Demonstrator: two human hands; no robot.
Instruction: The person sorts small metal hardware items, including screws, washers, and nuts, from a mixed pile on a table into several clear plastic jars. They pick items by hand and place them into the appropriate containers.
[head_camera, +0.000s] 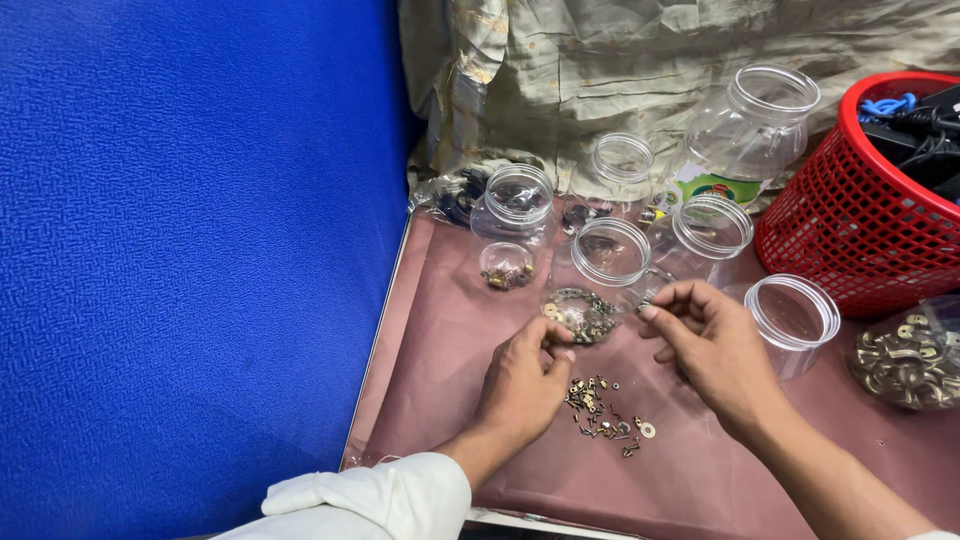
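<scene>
My left hand (525, 375) hovers over the mauve table surface (440, 340), fingertips pinched together at something tiny that I cannot make out. A small pile of brass screws and washers (603, 405) lies just right of it. My right hand (705, 335) is raised beside a clear plastic jar (603, 275), thumb and fingers pinched on a small piece near the jar's side. That jar holds washers and metal bits at its bottom.
Several more clear jars stand behind: one with brass bits (512, 230), an empty one (793, 320) at right, a large one (750, 125). A red basket (865, 230) with cables sits far right, a blue padded wall (190, 250) left, crumpled cloth (570, 70) behind.
</scene>
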